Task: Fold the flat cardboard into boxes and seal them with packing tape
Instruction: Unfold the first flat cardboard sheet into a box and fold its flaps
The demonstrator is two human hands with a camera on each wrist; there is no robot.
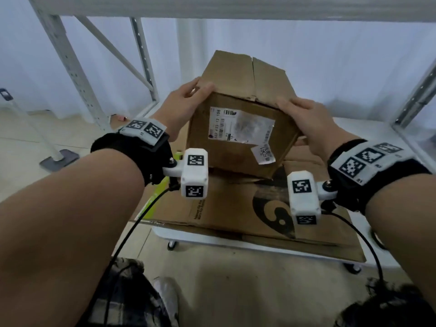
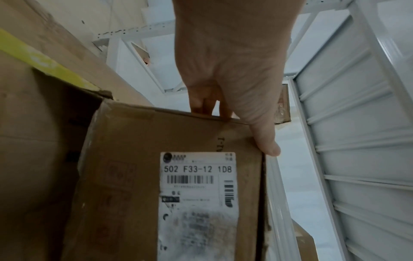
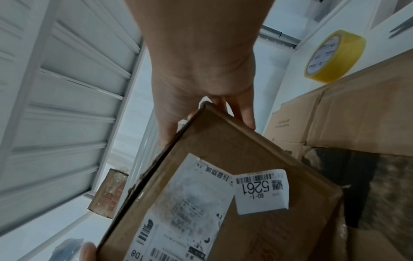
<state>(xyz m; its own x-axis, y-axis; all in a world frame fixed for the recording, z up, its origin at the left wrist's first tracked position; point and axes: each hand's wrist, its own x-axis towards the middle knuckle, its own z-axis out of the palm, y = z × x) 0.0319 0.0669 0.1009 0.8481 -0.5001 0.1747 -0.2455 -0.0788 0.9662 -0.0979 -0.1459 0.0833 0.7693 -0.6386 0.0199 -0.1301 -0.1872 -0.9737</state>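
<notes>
Box (image 1: 238, 135) tilted, held above flat cardboard (image 1: 236, 213) on the worktop (image 1: 368, 135); top flaps shut, contents hidden. Left hand (image 1: 182, 106) and right hand (image 1: 311, 121) each clamp an upper corner. Tape roll (image 3: 335, 56) at worktop edge.

left hand (image 2: 228, 70) gripping labelled box (image 2: 125, 159) edge

Box (image 1: 238, 135) above flat cardboard (image 1: 236, 208)

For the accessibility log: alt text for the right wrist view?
The right hand grips the top corner of a cardboard box, thumb on one side, fingers on the other. The box bears a shipping label and a sticker reading 5261; yellow packing tape sits behind.
</notes>
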